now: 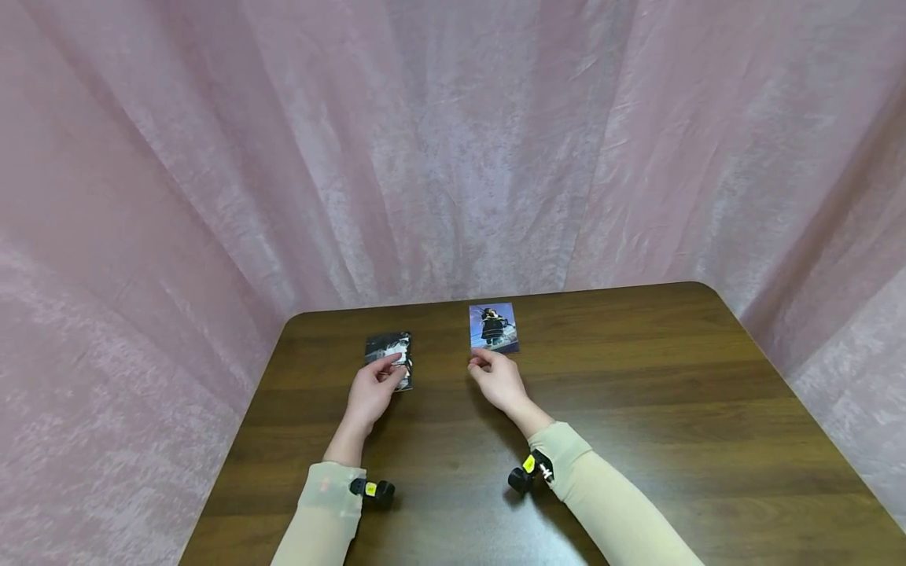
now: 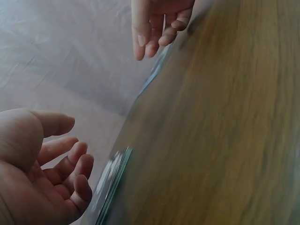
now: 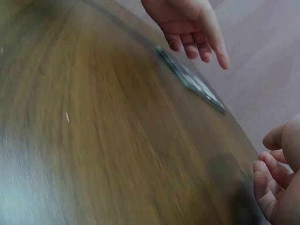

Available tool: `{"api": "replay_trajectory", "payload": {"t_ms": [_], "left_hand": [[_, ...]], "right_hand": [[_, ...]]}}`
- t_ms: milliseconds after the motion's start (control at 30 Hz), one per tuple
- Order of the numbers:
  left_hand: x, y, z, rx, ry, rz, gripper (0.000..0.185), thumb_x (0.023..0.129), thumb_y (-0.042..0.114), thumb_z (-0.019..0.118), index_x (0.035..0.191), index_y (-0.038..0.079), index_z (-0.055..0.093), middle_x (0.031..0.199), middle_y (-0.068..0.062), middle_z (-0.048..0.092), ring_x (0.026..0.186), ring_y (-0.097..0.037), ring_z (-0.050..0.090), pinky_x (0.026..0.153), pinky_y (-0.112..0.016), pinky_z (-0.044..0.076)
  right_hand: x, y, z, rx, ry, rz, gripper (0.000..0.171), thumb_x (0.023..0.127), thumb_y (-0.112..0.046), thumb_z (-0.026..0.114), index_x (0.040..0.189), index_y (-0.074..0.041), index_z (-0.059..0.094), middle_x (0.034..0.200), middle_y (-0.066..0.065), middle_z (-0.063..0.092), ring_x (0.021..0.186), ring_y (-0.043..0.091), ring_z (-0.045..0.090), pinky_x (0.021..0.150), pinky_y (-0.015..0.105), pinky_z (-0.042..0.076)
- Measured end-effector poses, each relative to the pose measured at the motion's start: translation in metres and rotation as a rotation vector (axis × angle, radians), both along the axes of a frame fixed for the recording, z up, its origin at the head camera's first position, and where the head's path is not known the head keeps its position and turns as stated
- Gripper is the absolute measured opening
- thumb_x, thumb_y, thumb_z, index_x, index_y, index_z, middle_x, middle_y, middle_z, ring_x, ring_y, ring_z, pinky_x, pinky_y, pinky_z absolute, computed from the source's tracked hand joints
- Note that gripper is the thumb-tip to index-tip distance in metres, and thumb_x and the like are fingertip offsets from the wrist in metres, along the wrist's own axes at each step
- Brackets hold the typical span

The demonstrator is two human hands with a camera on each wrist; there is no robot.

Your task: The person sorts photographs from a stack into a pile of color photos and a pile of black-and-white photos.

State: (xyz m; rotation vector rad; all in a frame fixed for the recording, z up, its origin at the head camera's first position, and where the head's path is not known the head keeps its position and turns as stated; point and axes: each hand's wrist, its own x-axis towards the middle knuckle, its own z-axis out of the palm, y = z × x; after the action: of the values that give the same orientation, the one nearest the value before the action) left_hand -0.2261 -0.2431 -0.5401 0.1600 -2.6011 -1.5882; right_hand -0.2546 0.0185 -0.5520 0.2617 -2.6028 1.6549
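A small stack of cards (image 1: 383, 343) with a dark, black-and-white picture on top lies on the left part of the table. My left hand (image 1: 373, 387) hovers over its lower right part, thumb and fingers apart. In the left wrist view the stack's layered edge (image 2: 114, 185) shows beside the loosely bent fingers, which hold nothing. Farther right lies a blue picture card (image 1: 494, 326) with a dark-clothed figure on it. Close to its lower left edge is my right hand (image 1: 499, 381), fingers loosely bent; nothing shows between them in the right wrist view.
Both cards lie toward the far edge of the brown wooden table (image 1: 637, 393). A pink curtain (image 1: 453, 157) hangs behind and along the sides. Each sleeve cuff carries a small black camera, the left one (image 1: 384, 493) and the right one (image 1: 520, 479) close above the tabletop.
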Motion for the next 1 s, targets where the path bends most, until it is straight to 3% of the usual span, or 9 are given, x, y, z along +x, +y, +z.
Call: {"api": "replay_trajectory", "payload": {"t_ms": [300, 500, 767, 1000], "left_hand": [[0.007, -0.029, -0.001, 0.007, -0.002, 0.084, 0.042, 0.102, 0.018, 0.072, 0.141, 0.001, 0.069, 0.112, -0.013, 0.068, 0.098, -0.022, 0.057, 0.080, -0.025, 0.045], [0.005, -0.045, 0.000, -0.018, -0.008, 0.150, 0.045, 0.102, 0.017, 0.071, 0.142, -0.002, 0.066, 0.111, -0.015, 0.065, 0.100, -0.026, 0.055, 0.085, -0.031, 0.043], [0.005, -0.055, -0.005, -0.038, -0.119, 0.151, 0.051, 0.104, 0.022, 0.069, 0.147, -0.005, 0.060, 0.118, -0.018, 0.061, 0.111, -0.033, 0.053, 0.098, -0.043, 0.041], [0.005, -0.057, -0.008, -0.019, -0.158, 0.126, 0.055, 0.105, 0.023, 0.069, 0.149, -0.008, 0.056, 0.121, -0.019, 0.060, 0.115, -0.034, 0.052, 0.103, -0.047, 0.041]], "right_hand": [[0.004, -0.036, 0.005, 0.057, 0.046, 0.080, 0.035, 0.099, -0.007, 0.069, 0.133, 0.003, 0.072, 0.108, 0.010, 0.077, 0.099, 0.027, 0.073, 0.092, 0.044, 0.057], [0.004, -0.058, 0.013, 0.085, 0.046, 0.115, 0.034, 0.100, -0.005, 0.068, 0.133, 0.003, 0.072, 0.108, 0.011, 0.075, 0.102, 0.027, 0.072, 0.094, 0.045, 0.056], [0.003, -0.084, 0.013, 0.074, 0.017, 0.129, 0.034, 0.100, -0.006, 0.069, 0.132, 0.003, 0.073, 0.105, 0.008, 0.076, 0.097, 0.022, 0.070, 0.090, 0.038, 0.056], [0.010, -0.095, 0.003, 0.095, 0.006, 0.096, 0.033, 0.098, -0.008, 0.069, 0.129, 0.001, 0.075, 0.099, 0.003, 0.075, 0.091, 0.017, 0.069, 0.087, 0.036, 0.055]]}}
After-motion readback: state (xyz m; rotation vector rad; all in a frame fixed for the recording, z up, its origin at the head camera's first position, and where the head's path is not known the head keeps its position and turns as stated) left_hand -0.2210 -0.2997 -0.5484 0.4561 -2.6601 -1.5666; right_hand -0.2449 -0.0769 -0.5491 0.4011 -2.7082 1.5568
